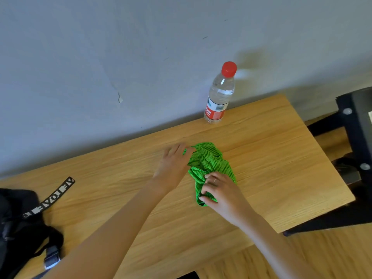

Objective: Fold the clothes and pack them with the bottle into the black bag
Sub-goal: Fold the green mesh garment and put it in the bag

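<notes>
A crumpled green mesh garment (209,162) lies in the middle of the wooden table (271,158). My left hand (173,162) pinches its far left edge. My right hand (217,190) grips the near bunched end of the cloth, fingers curled into the fabric. A clear water bottle (220,93) with a red cap and red label stands upright at the table's far edge by the wall. The black bag (18,222) sits at the near left corner, partly cut off by the frame, its lettered strap (54,196) stretched out on the table.
A grey wall (120,57) runs along the table's far side. A black metal frame (356,125) stands right of the table, with wooden floor beneath it. Bare tabletop lies between the bag and the garment.
</notes>
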